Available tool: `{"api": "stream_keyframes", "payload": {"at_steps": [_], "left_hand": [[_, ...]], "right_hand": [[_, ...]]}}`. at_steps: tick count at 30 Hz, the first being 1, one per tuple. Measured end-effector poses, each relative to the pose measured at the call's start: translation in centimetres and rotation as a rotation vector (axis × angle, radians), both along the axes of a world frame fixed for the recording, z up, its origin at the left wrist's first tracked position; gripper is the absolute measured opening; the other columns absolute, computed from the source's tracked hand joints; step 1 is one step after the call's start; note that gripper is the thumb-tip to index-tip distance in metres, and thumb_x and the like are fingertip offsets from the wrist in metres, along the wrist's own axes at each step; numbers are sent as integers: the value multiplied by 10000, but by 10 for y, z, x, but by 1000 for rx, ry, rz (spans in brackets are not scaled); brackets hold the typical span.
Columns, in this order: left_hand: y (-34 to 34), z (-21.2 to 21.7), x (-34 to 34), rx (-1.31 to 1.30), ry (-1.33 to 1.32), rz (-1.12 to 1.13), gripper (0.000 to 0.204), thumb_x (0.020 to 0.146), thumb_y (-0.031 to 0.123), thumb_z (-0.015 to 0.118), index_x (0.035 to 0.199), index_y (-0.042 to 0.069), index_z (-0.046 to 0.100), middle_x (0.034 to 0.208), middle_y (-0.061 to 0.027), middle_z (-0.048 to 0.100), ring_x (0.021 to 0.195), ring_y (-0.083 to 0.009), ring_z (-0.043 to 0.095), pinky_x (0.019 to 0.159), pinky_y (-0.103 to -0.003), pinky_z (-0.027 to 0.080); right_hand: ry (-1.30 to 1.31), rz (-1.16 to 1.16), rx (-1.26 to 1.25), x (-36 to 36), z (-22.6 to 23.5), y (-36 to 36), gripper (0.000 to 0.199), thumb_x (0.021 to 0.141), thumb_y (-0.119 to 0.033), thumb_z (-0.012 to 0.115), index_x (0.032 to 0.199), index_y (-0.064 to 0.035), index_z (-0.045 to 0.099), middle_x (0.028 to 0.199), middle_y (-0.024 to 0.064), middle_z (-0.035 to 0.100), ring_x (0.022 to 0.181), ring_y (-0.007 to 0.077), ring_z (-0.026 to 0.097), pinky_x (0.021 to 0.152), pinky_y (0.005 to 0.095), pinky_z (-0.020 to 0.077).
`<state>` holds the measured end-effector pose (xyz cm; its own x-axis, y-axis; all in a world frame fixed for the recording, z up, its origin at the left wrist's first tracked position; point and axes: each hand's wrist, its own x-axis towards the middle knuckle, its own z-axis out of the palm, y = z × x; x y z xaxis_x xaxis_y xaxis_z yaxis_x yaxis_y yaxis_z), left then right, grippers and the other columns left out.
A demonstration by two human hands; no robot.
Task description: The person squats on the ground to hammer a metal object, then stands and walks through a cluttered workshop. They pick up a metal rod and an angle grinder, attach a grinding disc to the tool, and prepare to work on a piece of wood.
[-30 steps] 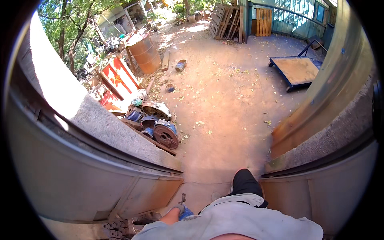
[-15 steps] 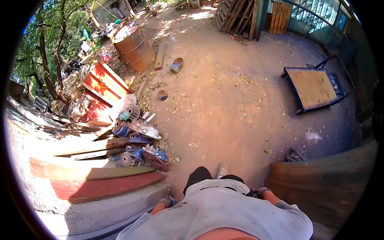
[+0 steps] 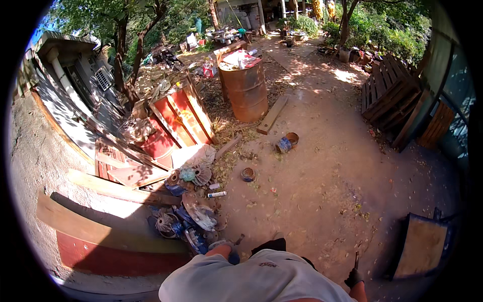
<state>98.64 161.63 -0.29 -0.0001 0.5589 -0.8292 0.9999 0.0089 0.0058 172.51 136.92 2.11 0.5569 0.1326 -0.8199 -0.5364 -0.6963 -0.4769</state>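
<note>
My left hand (image 3: pixel 226 245), in a greyish glove, is low at my left side beside the pile of metal parts. Its fingers look curled; a small dark end (image 3: pixel 240 239) sticks out next to it and something blue shows under it, too little to name. Out to my right, my right hand (image 3: pixel 355 278) wears a dark glove and is closed round a thin brown rod-like tool (image 3: pixel 356 260), which points away from me. Blue-stained machine parts and finned round castings (image 3: pixel 165 223) lie heaped near my left hand.
Long boards (image 3: pixel 110 216) lean along the wall at left. Ahead stand a rusty drum (image 3: pixel 245 93) and a red panel (image 3: pixel 177 118). A plank (image 3: pixel 272 115), a blue-and-rust can (image 3: pixel 284 145) and a round ring-like part (image 3: pixel 248 174) lie on the ground. Pallets (image 3: pixel 390 90) and a flat cart (image 3: pixel 421 245) are at right.
My view has turned left and up, so drum and pile sit further right. My right hand has swung outward, and the rod in it now shows. My left arm has come forward beside the pile.
</note>
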Motion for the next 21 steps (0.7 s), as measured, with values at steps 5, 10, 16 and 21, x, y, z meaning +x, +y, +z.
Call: {"api": "stream_keyframes", "payload": {"at_steps": [5,10,16,21], "left_hand": [[231,22,157,61,-5,-63,502,982,364,545,1405,117,652,1384,-242,678,1270,-395,675,1056,-514,537],[435,-31,205,321,-76,-204,462,984,310,506,1320,38,670,1326,-266,692,1231,-428,678,1032,-498,552],[621,-23,363,15,18,-302,502,959,311,554,1375,56,675,1375,-251,673,1312,-375,643,1102,-482,510],[774,-16,450,-53,44,-104,599,941,369,622,1458,68,647,1498,-240,610,1408,-338,592,1154,-454,484]], "right_hand": [[150,134,-167,10,1,146,130,996,-249,590,932,-139,617,654,13,485,494,181,465,472,388,325],[165,395,-126,81,-46,370,148,999,-250,578,994,-119,645,698,30,541,535,188,524,497,388,380],[144,658,-376,271,-33,553,205,1003,-251,563,1069,-94,679,750,50,609,585,196,595,527,389,446],[54,853,-481,425,-26,747,267,1007,-251,551,1131,-73,706,794,67,665,627,202,654,551,389,502]]}}
